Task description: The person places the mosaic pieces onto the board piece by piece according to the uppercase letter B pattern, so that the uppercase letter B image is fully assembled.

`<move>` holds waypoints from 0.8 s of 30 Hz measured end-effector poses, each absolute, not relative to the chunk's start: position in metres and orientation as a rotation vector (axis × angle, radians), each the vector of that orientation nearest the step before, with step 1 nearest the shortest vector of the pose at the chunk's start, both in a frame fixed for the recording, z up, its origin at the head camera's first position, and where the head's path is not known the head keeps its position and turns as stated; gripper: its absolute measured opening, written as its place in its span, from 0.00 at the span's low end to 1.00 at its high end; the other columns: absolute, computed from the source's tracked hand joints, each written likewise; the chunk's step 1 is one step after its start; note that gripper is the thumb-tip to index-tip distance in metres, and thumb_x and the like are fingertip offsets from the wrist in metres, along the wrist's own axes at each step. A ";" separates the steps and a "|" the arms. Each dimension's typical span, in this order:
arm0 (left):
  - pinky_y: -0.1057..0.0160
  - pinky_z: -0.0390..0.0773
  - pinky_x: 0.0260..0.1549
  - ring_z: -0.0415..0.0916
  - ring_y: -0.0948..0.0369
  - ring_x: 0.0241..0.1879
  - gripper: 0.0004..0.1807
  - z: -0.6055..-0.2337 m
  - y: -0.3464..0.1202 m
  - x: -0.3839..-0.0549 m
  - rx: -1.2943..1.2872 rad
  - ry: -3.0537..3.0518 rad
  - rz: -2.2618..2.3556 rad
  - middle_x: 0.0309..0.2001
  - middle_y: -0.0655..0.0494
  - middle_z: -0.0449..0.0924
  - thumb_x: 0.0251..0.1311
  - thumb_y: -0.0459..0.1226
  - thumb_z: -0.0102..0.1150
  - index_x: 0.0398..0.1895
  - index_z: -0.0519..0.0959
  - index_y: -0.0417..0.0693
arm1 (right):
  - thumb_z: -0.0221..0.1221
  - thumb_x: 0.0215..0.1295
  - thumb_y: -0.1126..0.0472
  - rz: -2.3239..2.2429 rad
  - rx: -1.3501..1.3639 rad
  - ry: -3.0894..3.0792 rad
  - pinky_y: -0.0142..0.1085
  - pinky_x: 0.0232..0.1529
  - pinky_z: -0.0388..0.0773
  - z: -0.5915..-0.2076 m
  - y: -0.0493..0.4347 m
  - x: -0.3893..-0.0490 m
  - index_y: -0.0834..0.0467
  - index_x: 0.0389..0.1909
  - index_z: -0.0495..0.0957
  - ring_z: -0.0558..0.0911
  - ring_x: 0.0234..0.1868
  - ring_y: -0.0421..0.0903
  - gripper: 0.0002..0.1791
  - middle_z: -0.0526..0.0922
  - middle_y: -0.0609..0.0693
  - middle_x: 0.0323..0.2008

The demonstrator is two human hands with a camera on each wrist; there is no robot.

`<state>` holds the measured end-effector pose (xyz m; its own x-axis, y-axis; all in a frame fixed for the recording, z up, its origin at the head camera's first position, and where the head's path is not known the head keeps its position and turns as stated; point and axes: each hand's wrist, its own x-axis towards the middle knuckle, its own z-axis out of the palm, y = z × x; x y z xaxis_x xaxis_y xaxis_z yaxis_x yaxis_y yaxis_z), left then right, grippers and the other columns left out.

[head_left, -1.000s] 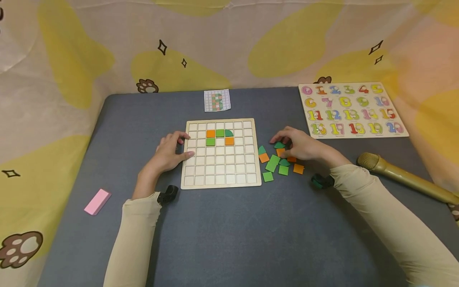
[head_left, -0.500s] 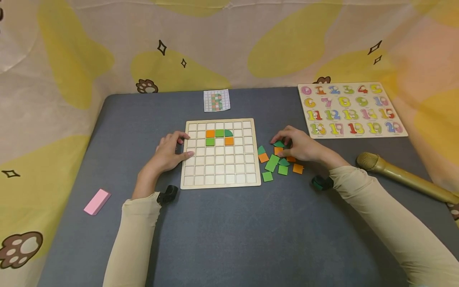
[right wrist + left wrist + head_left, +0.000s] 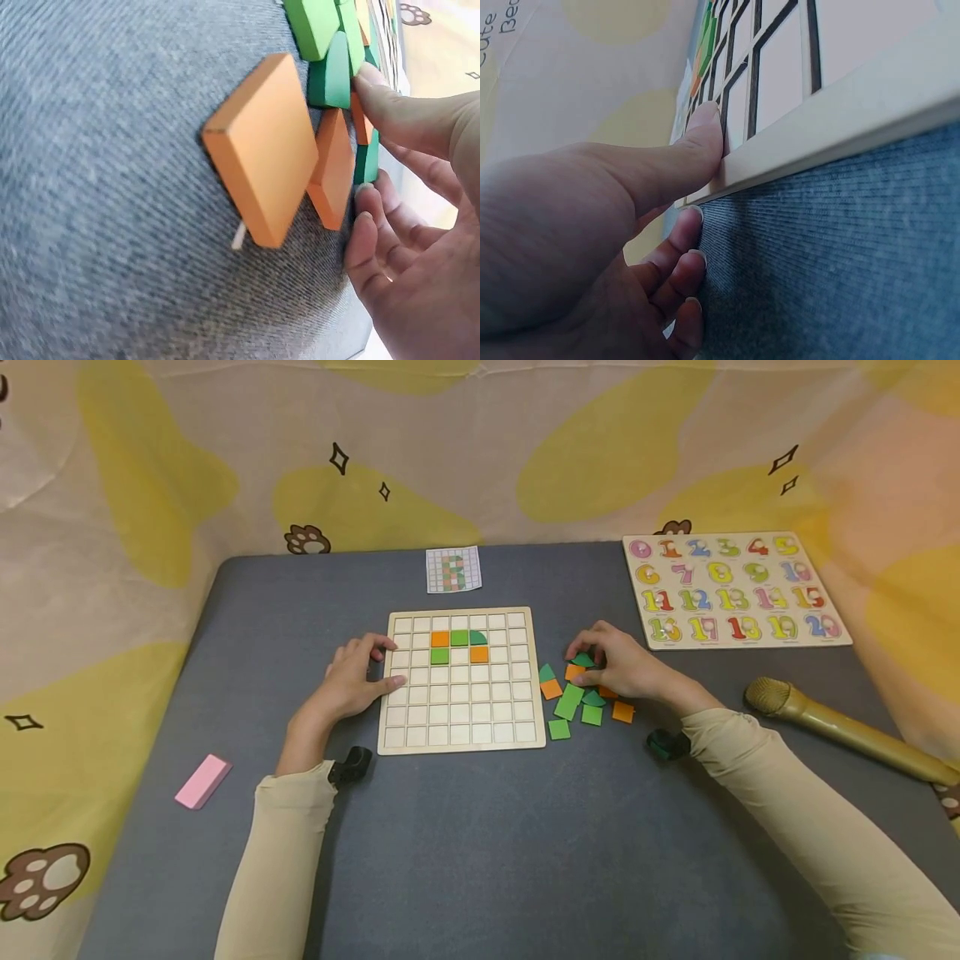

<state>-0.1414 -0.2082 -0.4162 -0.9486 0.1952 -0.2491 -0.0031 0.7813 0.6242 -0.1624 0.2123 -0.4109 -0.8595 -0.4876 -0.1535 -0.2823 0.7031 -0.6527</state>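
Grey tabletop (image 3: pixel 465 860) bearing wooden grid board (image 3: pixel 461 714); left hand (image 3: pixel 348 681) at its left edge, thumb on top, fingers loose; right hand (image 3: pixel 628 665), fingers bent about orange tile (image 3: pixel 575 672) among scattered pieces (image 3: pixel 570 702) right of board, grasp not discernible.

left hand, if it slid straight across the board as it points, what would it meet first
Probably the leftmost green square on the board, though the exact line of the left hand is hard to judge.
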 end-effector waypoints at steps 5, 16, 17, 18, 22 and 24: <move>0.39 0.55 0.63 0.57 0.42 0.64 0.30 -0.416 -0.208 -0.142 0.139 2.675 0.929 0.61 0.40 0.66 0.73 0.44 0.66 0.72 0.66 0.45 | 0.73 0.66 0.64 -0.940 -0.625 2.613 0.45 0.47 0.68 -0.415 0.208 -0.163 0.61 0.46 0.82 0.72 0.42 0.54 0.12 0.73 0.60 0.47; 0.39 0.56 0.62 0.58 0.42 0.62 0.30 -0.418 -0.207 -0.141 0.131 2.685 0.930 0.60 0.41 0.67 0.73 0.43 0.67 0.71 0.67 0.45 | 0.72 0.67 0.64 -0.947 -0.569 2.651 0.51 0.57 0.67 -0.411 0.198 -0.164 0.61 0.40 0.82 0.70 0.54 0.59 0.08 0.77 0.61 0.51; 0.39 0.56 0.62 0.58 0.42 0.63 0.30 -0.418 -0.207 -0.141 0.131 2.685 0.929 0.60 0.41 0.67 0.73 0.42 0.67 0.71 0.67 0.45 | 0.72 0.68 0.65 -0.962 -0.564 2.655 0.50 0.55 0.69 -0.410 0.196 -0.164 0.61 0.40 0.82 0.73 0.52 0.58 0.08 0.79 0.60 0.48; 0.39 0.56 0.62 0.58 0.42 0.63 0.30 -0.418 -0.207 -0.141 0.128 2.682 0.933 0.60 0.41 0.67 0.73 0.42 0.67 0.71 0.67 0.46 | 0.71 0.68 0.65 -0.979 -0.560 2.662 0.48 0.53 0.71 -0.409 0.193 -0.165 0.61 0.40 0.81 0.75 0.49 0.57 0.07 0.80 0.59 0.46; 0.39 0.56 0.62 0.57 0.42 0.63 0.30 -0.417 -0.207 -0.141 0.135 2.671 0.935 0.61 0.40 0.66 0.73 0.43 0.66 0.71 0.66 0.45 | 0.69 0.70 0.66 -1.092 -0.532 2.685 0.37 0.41 0.74 -0.409 0.177 -0.164 0.61 0.41 0.81 0.79 0.38 0.51 0.06 0.83 0.56 0.36; 0.39 0.56 0.62 0.57 0.42 0.63 0.30 -0.417 -0.208 -0.142 0.137 2.669 0.931 0.61 0.40 0.66 0.74 0.44 0.66 0.72 0.66 0.45 | 0.69 0.70 0.65 -1.163 -0.527 2.687 0.34 0.38 0.74 -0.410 0.165 -0.163 0.62 0.42 0.82 0.79 0.36 0.50 0.06 0.84 0.56 0.36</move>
